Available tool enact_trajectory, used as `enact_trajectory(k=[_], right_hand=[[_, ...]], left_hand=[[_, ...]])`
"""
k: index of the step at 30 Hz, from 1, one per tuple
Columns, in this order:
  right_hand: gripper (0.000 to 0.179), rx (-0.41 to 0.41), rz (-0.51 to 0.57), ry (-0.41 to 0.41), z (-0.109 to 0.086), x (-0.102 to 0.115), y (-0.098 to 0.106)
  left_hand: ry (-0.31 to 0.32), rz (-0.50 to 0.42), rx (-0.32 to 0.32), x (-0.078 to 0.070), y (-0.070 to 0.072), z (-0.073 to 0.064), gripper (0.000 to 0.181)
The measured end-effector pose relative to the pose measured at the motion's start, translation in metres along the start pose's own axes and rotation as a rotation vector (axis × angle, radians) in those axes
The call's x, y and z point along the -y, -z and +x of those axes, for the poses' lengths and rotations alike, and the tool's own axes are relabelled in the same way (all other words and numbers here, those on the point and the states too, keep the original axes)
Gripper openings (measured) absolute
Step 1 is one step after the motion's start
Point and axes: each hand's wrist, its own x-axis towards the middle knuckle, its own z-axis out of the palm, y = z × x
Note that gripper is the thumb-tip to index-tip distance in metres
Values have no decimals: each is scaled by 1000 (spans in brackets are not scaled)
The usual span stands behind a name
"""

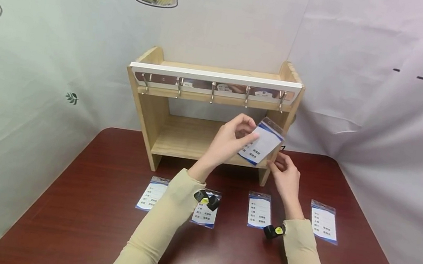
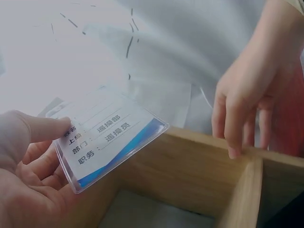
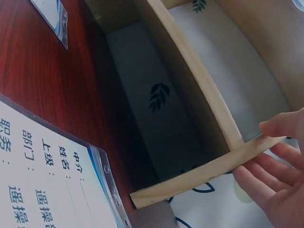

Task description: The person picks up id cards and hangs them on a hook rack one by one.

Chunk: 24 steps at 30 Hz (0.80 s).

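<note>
Currently, in the head view, the left hand (image 1: 231, 140) is pinching a clear-sleeved ID badge (image 1: 263, 146) between thumb and fingers, the card showing in front of the right part of the wooden shelf unit (image 1: 184, 139), below the hook rail (image 1: 198, 84). Its long axis is slanting, the slotted end pointing up and to the right, the blue-edged bottom down and to the left. The right hand (image 1: 287, 178) is gripping the unit's right side panel (image 1: 291, 116). On the dark red table (image 1: 73, 221), four more badges are lying in a row, slotted ends pointing far: leftmost badge (image 1: 151, 196), second badge (image 1: 203, 216), third badge (image 1: 259, 213), rightmost badge (image 1: 324, 222).

In the left wrist view, the thumb is pressing the printed face while fingers are supporting the back; the blue bottom edge is facing right, away from the palm.

In the right wrist view, the right hand is holding the panel's edge, thumb inside, fingers outside. One lying badge (image 3: 52, 175) is showing near left, its slotted end pointing right.
</note>
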Motion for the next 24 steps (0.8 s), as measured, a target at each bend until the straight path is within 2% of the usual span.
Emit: enact_trajectory(k=[11,24], right_hand=[[44,0,-16,-8,1,0,0],[46,5,4,-16,1,-2,-1]], left_hand=[[8,-111,-38,-13,-10,6,19],[54,-179,-103,-11,-19,13,19]])
